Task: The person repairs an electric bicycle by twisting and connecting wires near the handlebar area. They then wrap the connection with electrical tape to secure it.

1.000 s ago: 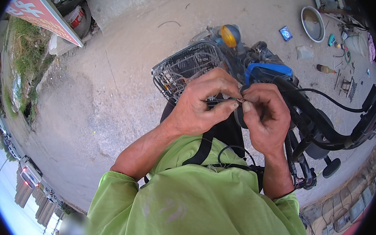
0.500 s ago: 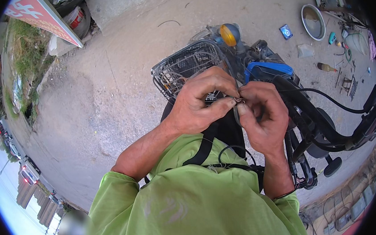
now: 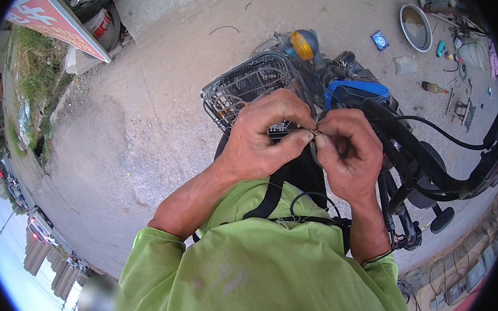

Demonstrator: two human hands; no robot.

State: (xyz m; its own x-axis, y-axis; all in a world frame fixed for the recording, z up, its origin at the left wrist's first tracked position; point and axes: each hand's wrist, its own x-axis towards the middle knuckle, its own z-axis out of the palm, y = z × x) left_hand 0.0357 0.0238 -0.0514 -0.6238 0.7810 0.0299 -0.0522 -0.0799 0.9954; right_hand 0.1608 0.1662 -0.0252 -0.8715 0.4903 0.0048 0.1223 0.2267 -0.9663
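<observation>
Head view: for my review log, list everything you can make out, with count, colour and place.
Thin wire: count unclear, colour unclear, picture centre
Basket: one, dark grey, above centre
Lamp: one, orange and grey, right of the basket
Panel: one, blue, right of centre
Thick bar: one, black, right
Basin: one, silvery, upper right
Box: one, blue, left of the basin
Bottle: one, brownish, below the basin
Signboard: one, red and white, upper left
Vehicles: several, mixed, left edge
Shirt: one, green, bottom
Left hand: one, bare, pinching the wire
Right hand: one, bare, likewise
</observation>
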